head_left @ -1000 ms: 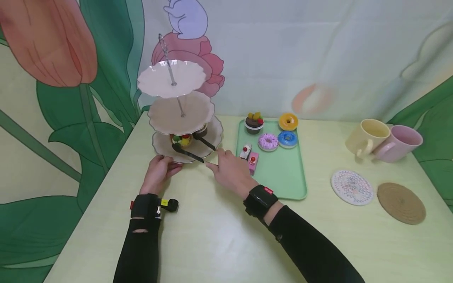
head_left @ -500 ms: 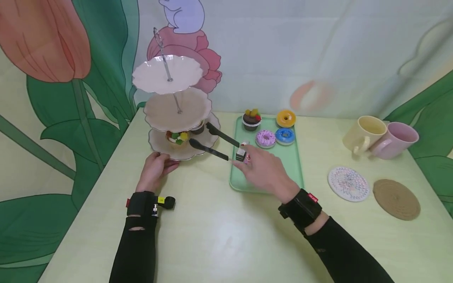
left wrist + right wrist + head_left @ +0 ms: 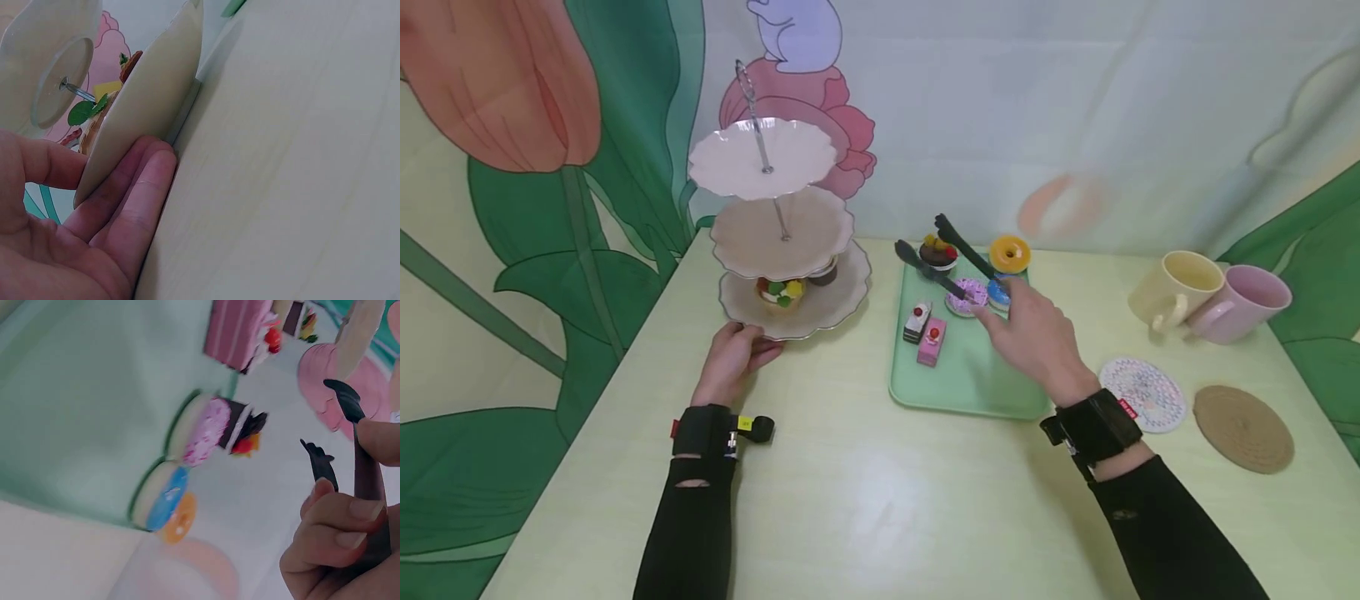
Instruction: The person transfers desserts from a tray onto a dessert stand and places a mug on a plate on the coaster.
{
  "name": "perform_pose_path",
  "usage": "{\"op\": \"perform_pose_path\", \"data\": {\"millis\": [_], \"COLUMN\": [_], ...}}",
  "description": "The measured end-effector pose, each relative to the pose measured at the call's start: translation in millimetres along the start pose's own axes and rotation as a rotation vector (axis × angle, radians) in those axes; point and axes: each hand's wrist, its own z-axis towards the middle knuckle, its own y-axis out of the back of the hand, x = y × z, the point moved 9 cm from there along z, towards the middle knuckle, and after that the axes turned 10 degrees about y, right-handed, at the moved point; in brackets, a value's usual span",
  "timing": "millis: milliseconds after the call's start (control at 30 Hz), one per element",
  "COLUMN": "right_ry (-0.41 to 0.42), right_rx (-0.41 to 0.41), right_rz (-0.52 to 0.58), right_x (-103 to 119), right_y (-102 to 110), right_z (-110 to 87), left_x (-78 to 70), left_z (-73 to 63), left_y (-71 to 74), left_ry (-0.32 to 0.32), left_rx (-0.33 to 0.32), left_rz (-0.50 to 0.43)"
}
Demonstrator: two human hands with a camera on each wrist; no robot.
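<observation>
My left hand (image 3: pixel 730 360) pinches the front rim of the lowest plate (image 3: pixel 842 310) of a three-tier cake stand, thumb above and fingers underneath, as the left wrist view shows. On that plate sit a fruit-topped tart (image 3: pixel 780 295) and a dark cupcake (image 3: pixel 824 273), partly hidden by the middle tier. My right hand (image 3: pixel 1037 337) holds black tongs (image 3: pixel 964 243) over a green tray (image 3: pixel 977 392). Their spread tips lie either side of the chocolate cupcake (image 3: pixel 938 252) in the head view, with nothing gripped. Purple (image 3: pixel 972 292) and blue (image 3: pixel 167 499) doughnuts are beneath the tongs.
The tray also bears an orange doughnut (image 3: pixel 1010 253), a black-and-white cake slice (image 3: pixel 917 322) and a pink cake slice (image 3: pixel 932 342). Further right stand a yellow mug (image 3: pixel 1176 287) and a pink mug (image 3: pixel 1247 304), behind a patterned coaster (image 3: pixel 1142 392) and a brown coaster (image 3: pixel 1243 427).
My right hand has carried the tongs away from the stand's lowest plate, rightward to the back of the tray, their tips spreading apart. My left hand has kept its hold on the rim.
</observation>
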Motion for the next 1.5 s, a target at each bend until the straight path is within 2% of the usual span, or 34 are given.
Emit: {"op": "perform_pose_path", "data": {"millis": [200, 433, 667, 1200, 1500], "right_ry": [-0.091, -0.133, -0.127, -0.106, -0.073], "right_rx": [0.000, 0.060, 0.090, 0.023, -0.010], "right_rz": [0.006, -0.005, -0.013, -0.034, -0.023], "right_x": [-26.5, -41.4, -42.5, -41.2, -26.6], "right_y": [-10.0, -32.3, -41.3, -38.4, -25.2], "right_z": [6.7, 11.5, 15.3, 11.7, 12.8], "left_x": [0.2, 0.9, -2.1, 2.8, 0.9], "left_z": [-1.2, -1.2, -1.6, -1.4, -0.8], "left_y": [0.0, 0.3, 0.0, 2.0, 1.1], "left_ry": [0.004, 0.017, 0.007, 0.010, 0.006], "left_rx": [-0.015, -0.023, -0.021, -0.018, -0.020], "left_rz": [0.023, 0.031, 0.006, 0.018, 0.023]}}
